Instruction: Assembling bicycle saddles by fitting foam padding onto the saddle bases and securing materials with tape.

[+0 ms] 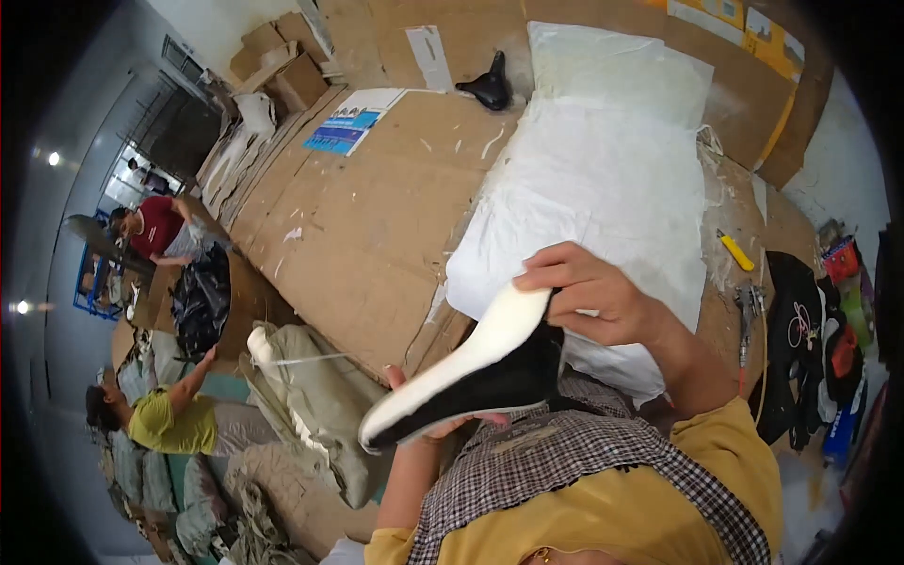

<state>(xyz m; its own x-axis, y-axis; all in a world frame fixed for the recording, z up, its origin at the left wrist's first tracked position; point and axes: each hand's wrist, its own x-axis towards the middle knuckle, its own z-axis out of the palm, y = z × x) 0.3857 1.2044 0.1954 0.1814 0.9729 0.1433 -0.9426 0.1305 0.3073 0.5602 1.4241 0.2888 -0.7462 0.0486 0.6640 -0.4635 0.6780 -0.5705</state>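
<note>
A bicycle saddle (pixel 471 377), with a white padded face and a black side, is held tilted in front of my apron. Its narrow end points down to the left, its broad end up to the right. My right hand (pixel 598 301) pinches the broad end between thumb and fingers. Beneath the saddle, my left hand (pixel 441 432) supports it; a fingertip shows beyond the white edge, and most of the palm is hidden. A second, all-black bicycle saddle (pixel 488 85) lies at the far side of the cardboard-covered table (pixel 377 212).
White sheeting (pixel 603 160) covers the table's middle. At right are a yellow-handled tool (pixel 734 251), metal tools (pixel 747 320) and a black cover (pixel 789 348). Left of me stands a greenish sack (pixel 315 377); two people (pixel 174 414) work beyond it beside black bags (pixel 201 299).
</note>
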